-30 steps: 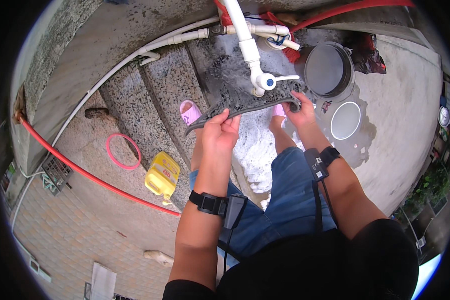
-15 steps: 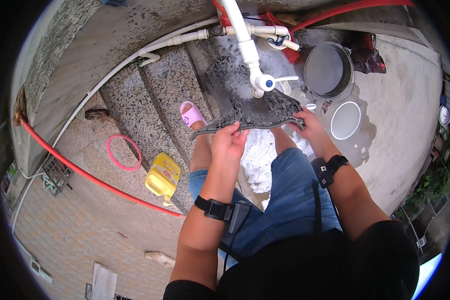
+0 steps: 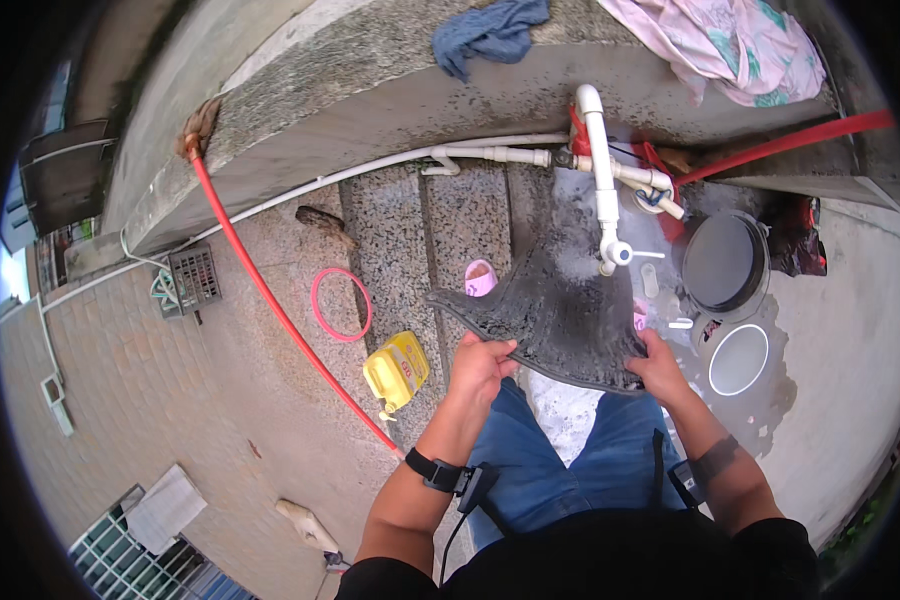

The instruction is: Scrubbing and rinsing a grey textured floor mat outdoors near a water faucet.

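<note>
Between my two hands stretches a dark grey, wet-looking mat (image 3: 560, 325), its near edge lifted above my knees and its far part sloping down below the white tap (image 3: 618, 254). My left hand (image 3: 482, 372) is closed on the near edge, left of its middle; the mat's left corner sticks out beyond it. My right hand (image 3: 660, 368) grips the near right corner, thumb on top. A pale, wet patch (image 3: 578, 262) shows on the mat beside the tap. Whether water is running cannot be made out. White suds (image 3: 567, 405) lie on the ground between my legs.
At right stand a dark round basin (image 3: 722, 262) and a white bucket (image 3: 738, 358). A yellow jug (image 3: 397, 372) and a pink ring (image 3: 341, 303) lie left, near a red hose (image 3: 270, 290). White pipes (image 3: 490, 154) follow the wall, where cloths (image 3: 490, 32) hang.
The mat's near edge has come closer to my body, and more of its surface shows. Both hands keep their hold. My view has shifted, bringing the cloths on the wall into sight.
</note>
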Tool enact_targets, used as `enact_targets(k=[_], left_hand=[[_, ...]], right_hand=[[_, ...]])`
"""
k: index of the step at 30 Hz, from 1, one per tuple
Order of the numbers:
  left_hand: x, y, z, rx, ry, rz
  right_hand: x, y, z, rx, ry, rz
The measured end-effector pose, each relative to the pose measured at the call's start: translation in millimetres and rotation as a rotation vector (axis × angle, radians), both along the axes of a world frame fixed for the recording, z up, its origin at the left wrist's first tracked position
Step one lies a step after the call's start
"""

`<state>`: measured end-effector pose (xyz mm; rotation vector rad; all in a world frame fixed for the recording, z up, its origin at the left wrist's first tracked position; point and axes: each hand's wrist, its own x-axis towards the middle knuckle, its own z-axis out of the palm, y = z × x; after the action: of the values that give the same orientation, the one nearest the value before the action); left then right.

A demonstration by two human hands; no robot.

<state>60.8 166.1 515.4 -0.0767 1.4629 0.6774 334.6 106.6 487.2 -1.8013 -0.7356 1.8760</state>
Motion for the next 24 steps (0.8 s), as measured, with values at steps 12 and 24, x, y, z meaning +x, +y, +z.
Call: enact_targets(k=[12,24], left_hand=[[-8.6,-34.3,47.4,0.156,-0.008,0.198],[-111.7,-36.0,81.6,0.13,-0.019,0.319]], right_hand=[[-7.6,9.8,52.7,-0.005,0.149,-0.091],[-87.3,54.7,116.2,0.142,0.002,0.316]])
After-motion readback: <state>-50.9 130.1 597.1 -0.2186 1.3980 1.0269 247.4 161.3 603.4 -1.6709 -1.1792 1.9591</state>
